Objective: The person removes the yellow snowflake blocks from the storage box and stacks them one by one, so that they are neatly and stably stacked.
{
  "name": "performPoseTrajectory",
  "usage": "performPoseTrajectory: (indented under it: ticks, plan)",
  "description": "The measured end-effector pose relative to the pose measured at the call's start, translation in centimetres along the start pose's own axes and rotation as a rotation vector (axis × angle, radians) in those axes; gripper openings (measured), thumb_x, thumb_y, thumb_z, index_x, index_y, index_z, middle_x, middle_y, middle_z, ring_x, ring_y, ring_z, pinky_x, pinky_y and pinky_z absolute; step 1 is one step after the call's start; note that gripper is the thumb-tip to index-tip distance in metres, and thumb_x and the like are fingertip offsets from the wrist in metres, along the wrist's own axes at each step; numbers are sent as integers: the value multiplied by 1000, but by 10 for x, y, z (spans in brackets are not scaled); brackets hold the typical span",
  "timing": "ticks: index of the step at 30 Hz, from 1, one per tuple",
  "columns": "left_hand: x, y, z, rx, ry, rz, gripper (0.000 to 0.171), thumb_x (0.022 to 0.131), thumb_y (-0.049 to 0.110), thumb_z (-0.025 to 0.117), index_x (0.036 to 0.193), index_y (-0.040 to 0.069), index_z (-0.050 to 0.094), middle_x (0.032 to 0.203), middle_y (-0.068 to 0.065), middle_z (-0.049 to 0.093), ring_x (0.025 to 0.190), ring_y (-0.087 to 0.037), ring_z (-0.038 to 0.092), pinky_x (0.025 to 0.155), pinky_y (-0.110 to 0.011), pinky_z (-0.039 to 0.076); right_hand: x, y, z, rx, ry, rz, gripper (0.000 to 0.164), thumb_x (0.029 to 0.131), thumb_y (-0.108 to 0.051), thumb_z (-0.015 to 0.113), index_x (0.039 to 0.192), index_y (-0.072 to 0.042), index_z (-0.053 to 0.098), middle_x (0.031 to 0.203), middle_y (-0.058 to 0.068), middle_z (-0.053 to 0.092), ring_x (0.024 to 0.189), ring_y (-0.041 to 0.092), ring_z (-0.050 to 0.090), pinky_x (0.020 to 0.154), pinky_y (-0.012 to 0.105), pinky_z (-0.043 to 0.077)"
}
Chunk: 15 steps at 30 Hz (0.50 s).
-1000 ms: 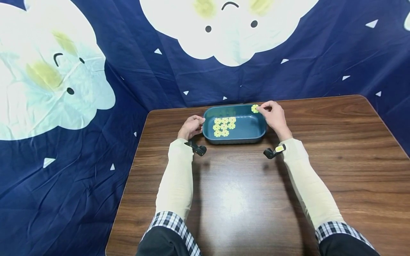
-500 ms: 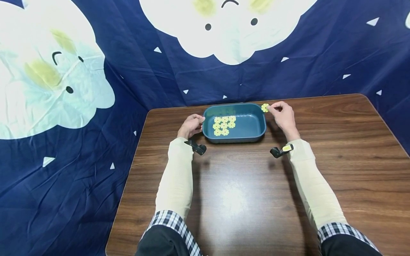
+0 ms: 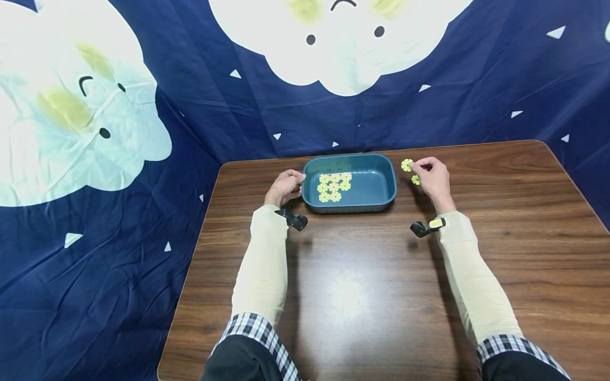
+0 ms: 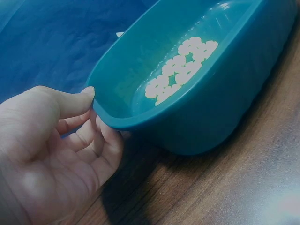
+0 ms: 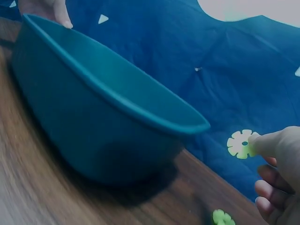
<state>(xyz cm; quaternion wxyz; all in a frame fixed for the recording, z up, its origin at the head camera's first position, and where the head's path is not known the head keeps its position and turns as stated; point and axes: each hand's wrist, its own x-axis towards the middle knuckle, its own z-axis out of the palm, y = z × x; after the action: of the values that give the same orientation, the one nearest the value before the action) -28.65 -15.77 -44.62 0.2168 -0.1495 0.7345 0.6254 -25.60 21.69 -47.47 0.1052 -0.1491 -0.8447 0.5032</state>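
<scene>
A teal, rounded rectangular basin [image 3: 367,205] stands near the far edge of the table. Several yellow flower-shaped discs [image 3: 333,187] lie on its floor, grouped toward the left side. My left hand [image 3: 286,186] pinches the basin's left rim, thumb over the lip and fingers beneath, as the left wrist view shows [image 4: 56,140]. To the right of the basin, my right hand [image 3: 434,180] pinches one yellow notched disc [image 5: 240,143] with a small hole in its middle, held above the table. Another such disc [image 3: 415,180] lies on the table just under that hand.
The brown wood-grain table [image 3: 343,275] runs back to a dark blue cloth [image 3: 295,116] printed with white clouds and triangles. Small black cameras, including the left one [image 3: 296,221], sit on both wrists. Light glares off the middle of the tabletop.
My right hand has moved rightward from over the basin's far right corner to outside it, carrying the yellow disc. The disc on the table has come into view. My left hand stays put.
</scene>
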Motion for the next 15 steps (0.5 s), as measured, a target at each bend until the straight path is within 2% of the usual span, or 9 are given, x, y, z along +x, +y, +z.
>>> performPoseTrajectory:
  ticks: [8,15]
  plan:
    - [0,1,1,-1,-1,-1,9,99,18,53,97,11,47,85,-3,48,70,-15,46,71,-29,42,-1,15,-11,-81,-4,69,36,90,-43,62,102,-9,62,84,-11,53,84,10,48,76,22,38]
    - [1,1,-1,-6,-7,-11,9,99,18,53,97,11,47,85,-3,48,76,-17,47,71,-28,42,0,22,-15,-155,-10,64,38,90,-39,62,102,-3,63,79,-8,54,91,23,52,79,29,38]
